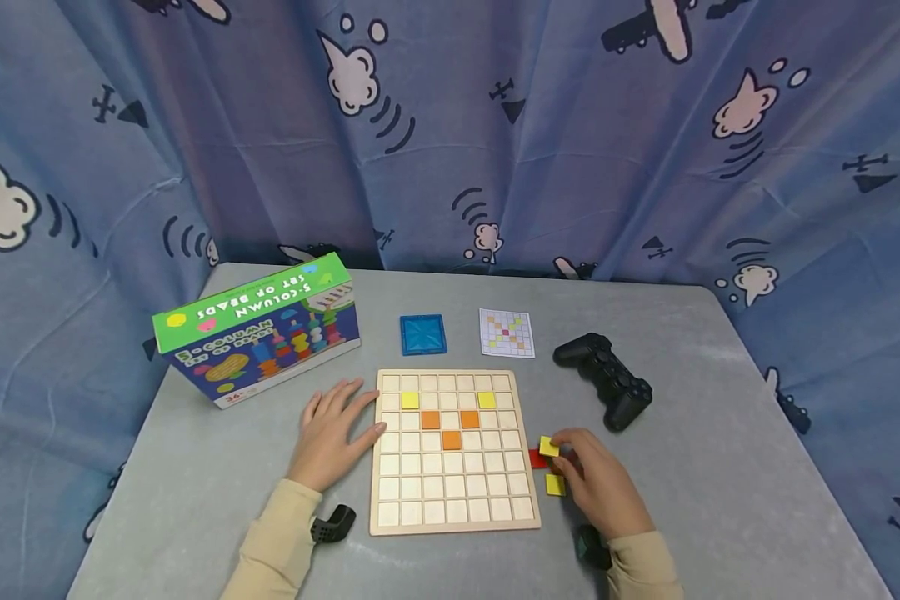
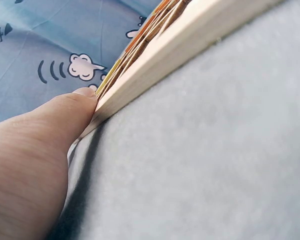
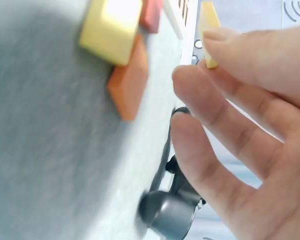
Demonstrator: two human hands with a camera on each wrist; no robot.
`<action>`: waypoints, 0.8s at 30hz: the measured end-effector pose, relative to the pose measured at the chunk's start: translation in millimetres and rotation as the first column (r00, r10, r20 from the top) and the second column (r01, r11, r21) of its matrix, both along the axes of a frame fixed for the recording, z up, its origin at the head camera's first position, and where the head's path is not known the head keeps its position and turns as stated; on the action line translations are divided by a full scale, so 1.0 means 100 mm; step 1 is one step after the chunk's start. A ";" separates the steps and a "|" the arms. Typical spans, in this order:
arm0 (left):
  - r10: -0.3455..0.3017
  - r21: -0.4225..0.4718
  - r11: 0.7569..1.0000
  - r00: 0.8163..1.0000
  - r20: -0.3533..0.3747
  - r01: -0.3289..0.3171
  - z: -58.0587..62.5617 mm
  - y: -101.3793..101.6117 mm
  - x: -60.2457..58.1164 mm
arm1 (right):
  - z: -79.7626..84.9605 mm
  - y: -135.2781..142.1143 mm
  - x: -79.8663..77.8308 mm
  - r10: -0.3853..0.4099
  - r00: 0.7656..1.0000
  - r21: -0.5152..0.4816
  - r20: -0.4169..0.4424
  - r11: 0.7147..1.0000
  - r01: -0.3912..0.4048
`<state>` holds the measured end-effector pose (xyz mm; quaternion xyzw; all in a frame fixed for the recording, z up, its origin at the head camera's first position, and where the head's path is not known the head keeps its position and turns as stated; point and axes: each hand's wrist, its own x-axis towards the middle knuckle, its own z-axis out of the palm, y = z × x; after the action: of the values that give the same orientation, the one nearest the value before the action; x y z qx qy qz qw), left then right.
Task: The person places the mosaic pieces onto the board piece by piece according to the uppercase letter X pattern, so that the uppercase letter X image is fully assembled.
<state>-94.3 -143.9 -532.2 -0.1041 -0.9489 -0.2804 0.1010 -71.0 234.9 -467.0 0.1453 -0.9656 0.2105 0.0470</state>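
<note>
A wooden grid board (image 1: 457, 528) lies in the middle of the table. Yellow tiles (image 1: 410, 401) and orange tiles (image 1: 452, 440) fill some cells in its upper rows, roughly in a V. My left hand (image 1: 328, 439) rests at the board's left edge, its thumb (image 2: 72, 107) touching the wooden side. Beyond the right edge, my right hand (image 1: 603, 487) pinches a yellow tile (image 3: 209, 17) between thumb and fingertips, above the table. Below it lie a red tile (image 1: 537, 459), a loose yellow tile (image 1: 555, 485) and an orange tile (image 3: 130, 82); the hand hides the orange one in the head view.
Behind the board are a blue square tray (image 1: 423, 334) and a card (image 1: 507, 334) printed with a coloured grid pattern. A toy box (image 1: 270, 337) stands back left. To the right lies a black game controller (image 1: 606, 382). A patterned curtain (image 1: 450, 150) hangs behind the table.
</note>
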 end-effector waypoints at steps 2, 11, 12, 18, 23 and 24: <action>-0.001 0.002 1.000 1.000 0.007 0.001 0.00 0.00 0.00 | 0.01 -0.04 -0.02 0.023 0.999 -0.007 -0.023 1.000 -0.023; 0.000 -0.001 1.000 1.000 0.005 0.000 0.01 0.01 0.00 | 0.02 -0.30 -0.10 0.183 0.977 -0.027 -0.106 0.982 -0.187; 0.000 -0.003 1.000 1.000 0.007 0.000 0.01 0.01 0.00 | 0.01 -0.34 -0.10 0.206 0.972 -0.035 -0.116 0.977 -0.211; 0.005 -0.007 1.000 1.000 0.022 -0.005 0.03 0.01 0.00 | -0.01 -0.54 -0.13 0.317 0.935 -0.057 -0.162 0.943 -0.329; 0.002 -0.002 1.000 1.000 0.018 -0.002 0.05 0.01 0.00 | 0.01 -0.72 -0.13 0.384 0.913 -0.071 -0.139 0.915 -0.396; 0.001 0.001 1.000 1.000 0.019 -0.001 0.05 0.01 0.01 | 0.01 -0.76 -0.14 0.393 0.910 -0.074 -0.129 0.912 -0.404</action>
<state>-93.6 -143.3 -527.0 -0.1007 -0.9498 -0.2816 0.0923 -84.8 158.8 -465.8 0.3484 -0.8998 0.2548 0.0641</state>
